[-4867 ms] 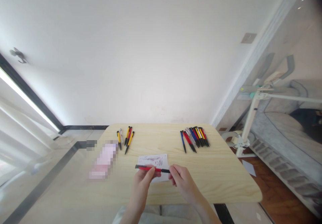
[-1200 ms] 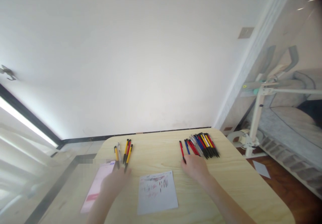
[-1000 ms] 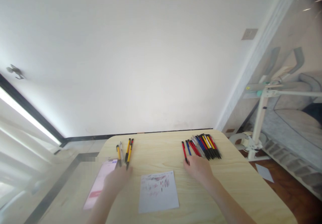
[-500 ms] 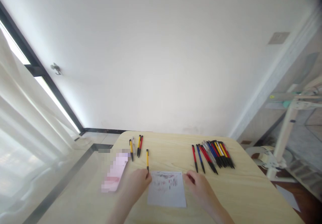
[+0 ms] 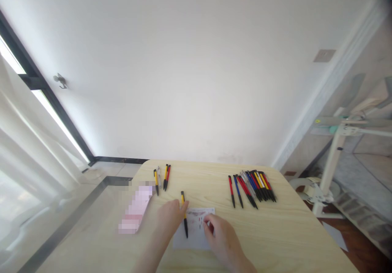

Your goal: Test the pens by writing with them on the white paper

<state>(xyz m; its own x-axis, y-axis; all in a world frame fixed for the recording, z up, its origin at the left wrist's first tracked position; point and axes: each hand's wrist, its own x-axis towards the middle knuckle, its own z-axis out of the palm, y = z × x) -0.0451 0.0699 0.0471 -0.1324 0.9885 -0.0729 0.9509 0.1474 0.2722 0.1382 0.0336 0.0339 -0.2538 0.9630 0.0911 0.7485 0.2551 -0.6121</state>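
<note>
A yellow pen with black ends (image 5: 184, 220) slants over the paper, its black tip toward me. My left hand (image 5: 172, 215) is closed on this pen between thumb and fingers. Under it lies a white sheet of paper (image 5: 192, 242) with dark and reddish scribbles near its upper part. My right hand (image 5: 223, 233) rests over the right edge of the sheet, fingers curled and thumb bent in to the index finger. Nothing shows between those fingertips.
Several red, blue, yellow and white pens (image 5: 257, 186) lie grouped at the table's right. At the left are a few more pens (image 5: 167, 177) and a pink, partly blurred flat object (image 5: 137, 209). The wooden table (image 5: 275, 240) stands before a white wall.
The yellow pen has come toward me over the paper in my left hand. My right hand has moved left, from beside the sheet to over its right edge. The view has shifted slightly.
</note>
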